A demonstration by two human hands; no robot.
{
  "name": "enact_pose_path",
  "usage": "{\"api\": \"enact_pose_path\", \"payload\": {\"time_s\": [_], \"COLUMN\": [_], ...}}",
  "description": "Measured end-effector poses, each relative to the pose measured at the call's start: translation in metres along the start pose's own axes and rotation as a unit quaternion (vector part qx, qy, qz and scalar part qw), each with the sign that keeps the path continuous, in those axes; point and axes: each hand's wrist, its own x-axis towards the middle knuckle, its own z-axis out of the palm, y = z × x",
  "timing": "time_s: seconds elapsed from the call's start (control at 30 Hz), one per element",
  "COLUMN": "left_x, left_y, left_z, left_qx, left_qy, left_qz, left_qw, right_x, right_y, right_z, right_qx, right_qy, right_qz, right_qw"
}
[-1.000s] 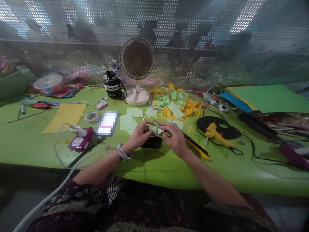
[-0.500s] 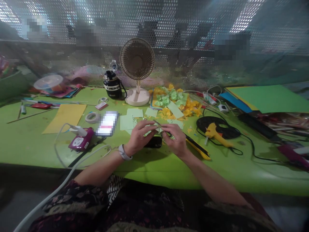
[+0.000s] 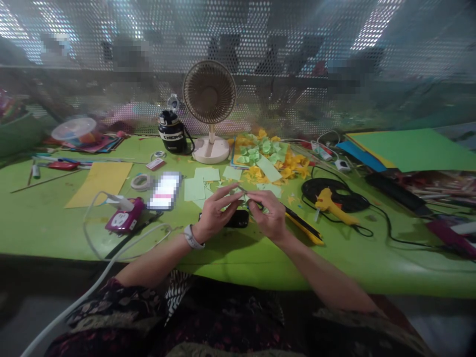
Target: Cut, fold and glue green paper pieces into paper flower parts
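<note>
Forearm slanting in from the lower left, the left hand [image 3: 215,212] arches palm-down, fingers pointing inward, pinching a small green paper [image 3: 245,198]. The paper sits between both hands' fingertips, mostly hidden. The right hand [image 3: 270,215], wrist angled inward, pinches it too; a cutter [image 3: 305,226] lies just right of that hand.

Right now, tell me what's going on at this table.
A person's left hand and right hand are pinching a small pale green paper piece, mostly hidden between them. Just beyond lie pale green paper sheets and a pile of flower-like green and yellow paper shapes. A yellow glue gun lies to the right.
</note>
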Motion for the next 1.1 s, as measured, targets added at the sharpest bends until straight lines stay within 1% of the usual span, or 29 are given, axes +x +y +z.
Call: {"api": "enact_pose_path", "payload": {"time_s": [0.07,0.13,0.23,0.3,0.4,0.47,0.53,0.67,0.8,0.87,0.97,1.1], "left_x": [0.001,0.002,0.005,0.005,0.004,0.003,0.003,0.006,0.011,0.011,0.010,0.009], "left_y": [0.005,0.010,0.017,0.016,0.010,0.006,0.006,0.010,0.011,0.010,0.007,0.007], "left_z": [0.000,-0.002,-0.004,-0.004,-0.002,0.000,0.001,-0.001,-0.005,-0.006,-0.005,-0.003], "left_qx": [-0.043,-0.108,-0.218,-0.271,-0.335,-0.361,-0.377,-0.414,-0.426,-0.420,-0.411,-0.405], "left_qy": [-0.010,-0.032,-0.059,-0.044,-0.009,0.003,0.015,0.032,-0.011,-0.017,0.000,0.024], "left_qz": [-0.047,-0.109,-0.195,-0.246,-0.313,-0.338,-0.350,-0.381,-0.437,-0.464,-0.489,-0.489], "left_qw": [0.998,0.988,0.954,0.929,0.888,0.869,0.858,0.826,0.792,0.780,0.770,0.772], "right_x": [0.001,0.003,0.005,0.005,0.004,0.003,0.003,0.004,0.004,0.004,0.004,0.005], "right_y": [-0.001,-0.002,-0.002,-0.001,0.001,0.000,-0.001,-0.003,-0.004,-0.005,-0.005,-0.006], "right_z": [-0.002,-0.004,-0.007,-0.008,-0.007,-0.006,-0.005,-0.005,-0.005,-0.006,-0.006,-0.005], "right_qx": [0.005,0.006,0.003,0.003,0.017,0.039,0.057,0.093,0.113,0.106,0.069,-0.006], "right_qy": [0.010,0.018,0.020,0.010,-0.011,-0.017,-0.019,-0.026,-0.024,-0.020,-0.017,-0.016], "right_qz": [0.020,0.030,0.027,0.027,0.034,0.035,0.041,0.064,0.069,0.065,0.055,0.007], "right_qw": [1.000,0.999,0.999,1.000,0.999,0.998,0.997,0.993,0.991,0.992,0.996,1.000]}}
